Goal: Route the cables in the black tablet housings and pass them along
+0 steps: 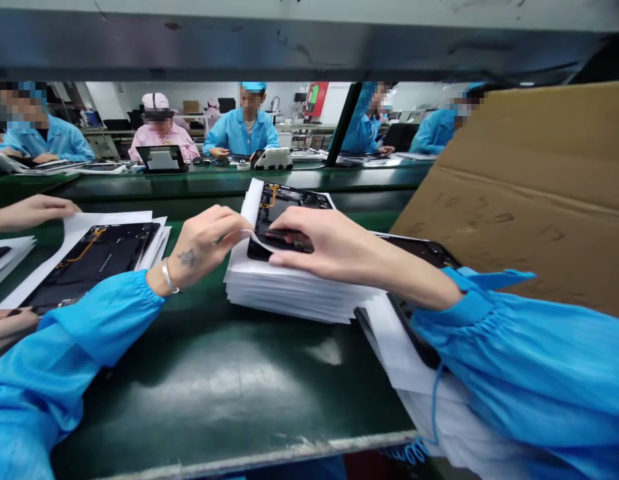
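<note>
Near the middle, my left hand [206, 247] pinches the curled edge of a white paper sheet [259, 243], fingertips closed together. My right hand [326, 243] bends over the black tablet-like panel [295, 195], which has an orange flex cable and lies on top of a stack of white sheets [294, 293]. Its thumb lies by the lifted sheet edge. Something slim and dark shows under the curved right fingers; whether it is a tool or part of the panel, I cannot make out.
At left, another person's hand [39, 210] touches paper beneath a similar black panel [104, 257]. More panels and papers [404, 340] lie under my right forearm. A cardboard sheet [534, 193] leans at right. Several co-workers sit across the green bench [214, 387]; a metal beam [289, 47] crosses above.
</note>
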